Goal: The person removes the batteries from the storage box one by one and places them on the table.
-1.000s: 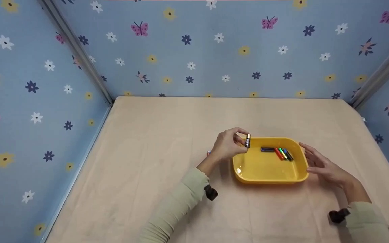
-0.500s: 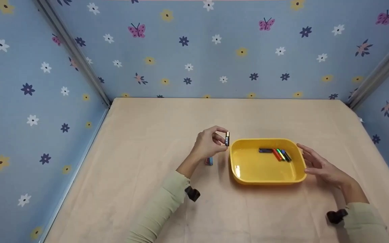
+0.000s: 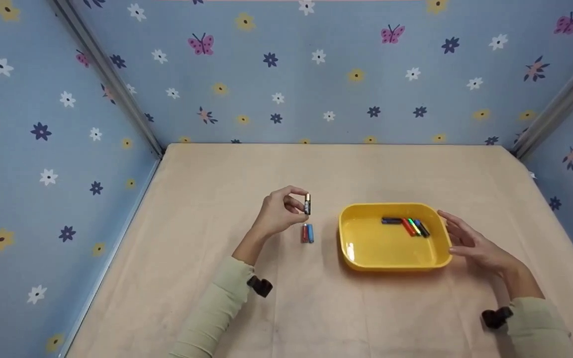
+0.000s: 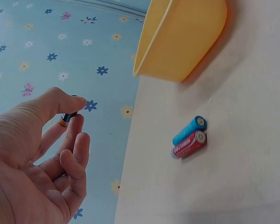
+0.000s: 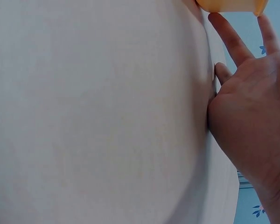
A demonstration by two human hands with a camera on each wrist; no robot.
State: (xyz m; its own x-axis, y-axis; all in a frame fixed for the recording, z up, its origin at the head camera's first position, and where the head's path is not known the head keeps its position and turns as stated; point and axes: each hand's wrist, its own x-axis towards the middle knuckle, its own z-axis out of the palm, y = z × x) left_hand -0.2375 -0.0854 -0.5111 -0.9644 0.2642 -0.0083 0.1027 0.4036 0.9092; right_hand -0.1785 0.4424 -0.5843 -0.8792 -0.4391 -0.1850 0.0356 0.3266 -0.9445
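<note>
My left hand (image 3: 277, 213) is raised above the table, left of the yellow tub (image 3: 391, 253). Between thumb and fingertips it pinches a black battery (image 3: 307, 205) with a gold end, held upright; in the left wrist view the fingers partly cover this battery (image 4: 69, 116). Just below the hand, a red battery (image 4: 190, 144) and a blue battery (image 4: 189, 130) lie side by side on the cloth. At the tub's right end is my right hand (image 3: 483, 249), its fingers extended and its fingertips touching the wall. Inside the tub lie several battery-like cylinders (image 3: 409, 227) in dark, red, green and blue.
A beige cloth (image 3: 217, 199) covers the table. Blue flowered panels (image 3: 296, 74) stand at the back and both sides, joined by grey metal posts (image 3: 107, 74). Each wrist carries a small black camera (image 3: 260, 286).
My left hand has moved left with the black battery, from over the tub's left rim to above the cloth, uncovering the red and blue batteries. The right hand stays at the tub.
</note>
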